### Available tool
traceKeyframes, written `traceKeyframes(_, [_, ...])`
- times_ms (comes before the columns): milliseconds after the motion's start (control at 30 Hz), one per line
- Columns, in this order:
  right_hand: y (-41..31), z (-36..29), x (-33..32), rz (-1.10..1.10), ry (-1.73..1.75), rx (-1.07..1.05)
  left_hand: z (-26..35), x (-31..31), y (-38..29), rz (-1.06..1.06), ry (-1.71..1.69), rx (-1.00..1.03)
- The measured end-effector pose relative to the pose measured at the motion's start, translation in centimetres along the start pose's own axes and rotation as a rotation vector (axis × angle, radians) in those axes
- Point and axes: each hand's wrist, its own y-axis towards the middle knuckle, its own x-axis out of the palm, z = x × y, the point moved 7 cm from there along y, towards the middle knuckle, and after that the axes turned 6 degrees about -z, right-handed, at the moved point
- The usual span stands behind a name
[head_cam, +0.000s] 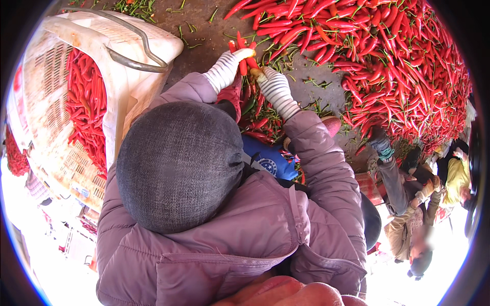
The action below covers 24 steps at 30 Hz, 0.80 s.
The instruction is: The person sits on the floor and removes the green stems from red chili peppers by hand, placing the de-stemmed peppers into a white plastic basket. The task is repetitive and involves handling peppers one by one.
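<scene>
My left hand, in a white striped knit glove, grips several red chili peppers with the thumb laid across them. Close against it, my right hand wears a matching glove and pinches a red chili pepper at its lower end. The glove fingertips are stained yellowish brown. Below the hands, loose red peppers and green stems lie partly hidden by my sleeves. A rounded shape in dark grey cloth covers part of my left arm.
A large heap of red chili peppers spreads along the right. At left, a white plastic crate with a metal handle holds more peppers. Green stems litter the floor. A blue printed bag lies below. Other people are at right.
</scene>
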Motion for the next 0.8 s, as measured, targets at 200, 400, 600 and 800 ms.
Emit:
traceKeyframes(200, [-1.3, -4.3, 0.1, 0.114, -0.365, -0.473, -0.6, 0.5, -0.4, -0.153, -0.162, -0.302])
traceKeyframes(400, [-2.6, -5.1, 1.0, -0.143, -0.646, -0.571, -1.7, 0.6, -0.7, -0.187, -0.098, -0.411])
traceKeyframes(600, [0.1, -2.5, -1.3, 0.003, -0.580, -0.184, 1.1, 0.0, -0.4, -0.205, -0.111, -0.151])
traceKeyframes(800, [5.3, 2.1, -9.4, 0.635, -0.377, 0.181, 1.3, 1.1, -0.1, -0.180, -0.104, -0.035])
